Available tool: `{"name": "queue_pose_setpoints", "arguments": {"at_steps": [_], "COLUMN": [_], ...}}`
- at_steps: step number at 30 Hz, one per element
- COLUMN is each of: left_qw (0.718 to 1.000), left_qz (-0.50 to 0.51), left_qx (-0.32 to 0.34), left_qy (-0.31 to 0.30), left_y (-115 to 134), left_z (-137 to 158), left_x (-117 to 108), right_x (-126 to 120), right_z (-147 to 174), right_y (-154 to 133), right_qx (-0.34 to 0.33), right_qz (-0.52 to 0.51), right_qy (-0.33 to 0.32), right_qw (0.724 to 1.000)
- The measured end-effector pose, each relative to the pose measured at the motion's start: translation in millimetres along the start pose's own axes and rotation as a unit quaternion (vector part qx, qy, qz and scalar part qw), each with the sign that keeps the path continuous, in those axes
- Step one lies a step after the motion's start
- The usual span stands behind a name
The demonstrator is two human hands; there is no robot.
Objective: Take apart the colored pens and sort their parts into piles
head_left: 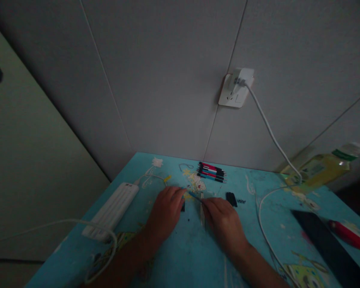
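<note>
My right hand is closed on a slim blue pen barrel, which points up and left toward my other hand. My left hand is closed too, its fingertips pinched near a small blue bit; what exactly they hold is too small to make out. Between the hands, thin pale pen refills lie upright to my view, partly beside the right fingers. A dark piece shows by the left fingers. Beyond the hands, several pens in red, black, white and blue lie in a row.
Right of my hands lie black pieces and small dark springs. A white power strip is at left. White cable, yellow-liquid bottle, black strip and red-handled object occupy the right side.
</note>
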State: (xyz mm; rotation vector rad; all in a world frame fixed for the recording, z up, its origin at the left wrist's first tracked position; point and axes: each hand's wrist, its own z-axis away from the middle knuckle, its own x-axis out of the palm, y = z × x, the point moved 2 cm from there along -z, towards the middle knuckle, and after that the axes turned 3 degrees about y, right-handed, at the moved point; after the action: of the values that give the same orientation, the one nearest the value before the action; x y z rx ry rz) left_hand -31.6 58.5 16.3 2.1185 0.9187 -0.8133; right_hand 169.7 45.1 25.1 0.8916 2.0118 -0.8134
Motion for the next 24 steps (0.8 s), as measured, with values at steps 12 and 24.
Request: {"name": "queue_pose_setpoints", "arguments": {"at_steps": [12,24], "left_qw": [0.998,0.991], "left_qz": [-0.025,0.058], "left_qx": [0.007,0.02], "left_qy": [-0.051,-0.119], "left_y": [-1.7,-12.6], "left_z": [7.8,10.6], "left_x": [10.0,7.7], "right_x": [28.3,32.3], "right_z": [-15.6,-13.5], "right_y": [-31.0,-28.4], "right_qx": [-0.09,-0.043], "right_qz": [0.102,0.05], "right_qy": [-0.096,-0.116], "right_qw": [0.986,0.991]}}
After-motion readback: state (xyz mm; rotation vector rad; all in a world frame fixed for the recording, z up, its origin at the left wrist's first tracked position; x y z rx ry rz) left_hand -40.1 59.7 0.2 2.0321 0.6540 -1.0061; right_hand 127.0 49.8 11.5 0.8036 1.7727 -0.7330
